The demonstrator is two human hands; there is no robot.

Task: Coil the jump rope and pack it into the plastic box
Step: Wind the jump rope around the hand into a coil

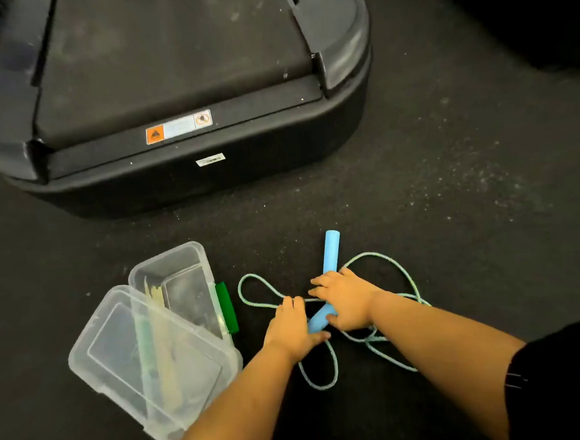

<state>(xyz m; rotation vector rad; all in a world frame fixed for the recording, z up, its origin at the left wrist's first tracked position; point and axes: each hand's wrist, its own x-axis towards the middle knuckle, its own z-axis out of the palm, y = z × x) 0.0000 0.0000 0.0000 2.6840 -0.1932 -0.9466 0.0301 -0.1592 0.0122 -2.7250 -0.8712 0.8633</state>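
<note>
Below, both of my hands meet over the jump rope on the dark speckled floor (450, 181). My right hand (347, 300) lies palm-down with its fingers curled over a light blue handle (331, 253), which points toward 12 o'clock from the hand; the same hand also covers the upper part of a second blue handle (318, 322), whose free end slants toward 7 o'clock. My left hand (291, 326) rests just beside that second handle, fingers bent and pressed down on the cord where it crosses, thumb touching the handle's lower end; whether it truly grips the cord I cannot tell. The pale green cord (387, 257) of the jump rope lies in loose loops on the floor: one at 9 o'clock from the hands, one at 6 o'clock passing under my left wrist, and larger ones from 1 to 4 o'clock running under my right forearm. At 8 o'clock from the hands stands the clear plastic box (183, 279), open, with a green latch (227, 306) on its near edge; its clear lid (119, 352) lies tilted against it, partly overlapping. At 11 o'clock, well apart, sits a large black machine base (176, 90) bearing an orange warning label (178, 126).
</note>
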